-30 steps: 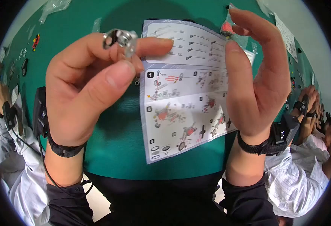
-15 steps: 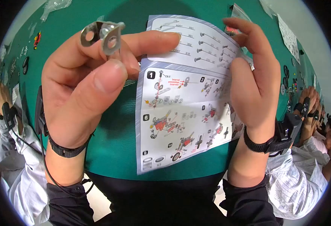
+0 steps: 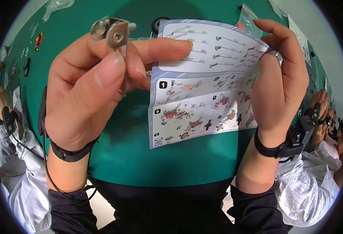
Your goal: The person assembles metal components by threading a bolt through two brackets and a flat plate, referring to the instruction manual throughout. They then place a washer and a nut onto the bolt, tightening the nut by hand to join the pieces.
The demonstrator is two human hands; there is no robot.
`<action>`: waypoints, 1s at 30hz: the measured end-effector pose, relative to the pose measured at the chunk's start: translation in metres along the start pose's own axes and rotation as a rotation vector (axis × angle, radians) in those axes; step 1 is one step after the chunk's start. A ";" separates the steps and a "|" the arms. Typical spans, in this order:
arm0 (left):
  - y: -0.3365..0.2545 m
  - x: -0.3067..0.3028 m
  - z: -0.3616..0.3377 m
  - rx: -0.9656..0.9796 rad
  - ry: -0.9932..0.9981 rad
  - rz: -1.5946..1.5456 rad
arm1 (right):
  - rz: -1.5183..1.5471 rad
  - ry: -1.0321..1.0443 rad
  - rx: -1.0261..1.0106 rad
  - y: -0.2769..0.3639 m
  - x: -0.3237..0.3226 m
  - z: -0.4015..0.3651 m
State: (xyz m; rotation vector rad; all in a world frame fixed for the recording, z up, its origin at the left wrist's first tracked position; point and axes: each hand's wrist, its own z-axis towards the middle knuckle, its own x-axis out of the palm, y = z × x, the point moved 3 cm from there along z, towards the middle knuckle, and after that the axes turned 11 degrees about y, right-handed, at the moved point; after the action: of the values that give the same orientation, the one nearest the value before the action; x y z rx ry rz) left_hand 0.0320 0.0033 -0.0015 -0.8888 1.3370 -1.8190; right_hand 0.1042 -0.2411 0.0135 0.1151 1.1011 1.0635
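My left hand (image 3: 81,87) pinches a small bent metal bracket (image 3: 115,28) upright between thumb and fingers. In its near plate a screw (image 3: 118,36) shows in the hole, and a threaded end sticks out at the right. The left index finger stretches over the upper left of a printed instruction sheet (image 3: 195,93), which shows part drawings and numbered assembly steps. At the sheet's right edge, my right hand (image 3: 282,87) is closed on the paper between thumb and fingers. The sheet is curved and tilted above the table, and its right edge is partly hidden by that hand.
Behind the sheet lies a black wheel (image 3: 155,25) on the green table (image 3: 171,167). Clear plastic bags (image 3: 58,7) and a black tyre (image 3: 26,66) are farther out. Co-workers' hands (image 3: 319,99) are at both sides. A cable (image 3: 44,156) runs along my left wrist.
The sheet has shifted right and its lower edge has tilted up. My right hand has moved right with it. The bracket has turned slightly in my left hand, which moved a little right.
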 end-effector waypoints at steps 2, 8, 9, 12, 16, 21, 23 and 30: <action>-0.001 -0.002 0.001 -0.013 0.032 -0.039 | 0.021 -0.008 -0.001 0.000 -0.002 0.000; 0.001 -0.003 0.002 -0.030 0.007 -0.105 | 0.118 0.015 -0.010 -0.003 -0.003 0.000; 0.002 -0.002 0.003 -0.027 -0.012 -0.105 | 0.122 0.020 -0.013 -0.003 -0.003 0.001; 0.003 -0.001 0.003 0.000 -0.042 -0.092 | 0.136 0.024 0.003 -0.002 -0.003 0.001; 0.004 0.000 0.003 -0.007 -0.042 -0.076 | 0.136 0.028 0.010 -0.002 -0.005 0.000; -0.001 0.000 0.005 -0.025 0.011 -0.048 | 0.155 0.022 0.032 -0.002 -0.006 0.000; 0.001 0.002 0.005 -0.005 -0.003 -0.065 | 0.155 0.022 0.029 -0.002 -0.007 0.000; 0.002 0.001 0.002 -0.049 -0.031 -0.083 | 0.152 0.053 0.064 -0.001 -0.007 -0.001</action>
State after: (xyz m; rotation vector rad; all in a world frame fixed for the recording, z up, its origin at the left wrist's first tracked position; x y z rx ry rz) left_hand 0.0337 0.0011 -0.0032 -1.0081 1.3489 -1.8340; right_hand 0.1038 -0.2472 0.0168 0.2263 1.1893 1.1727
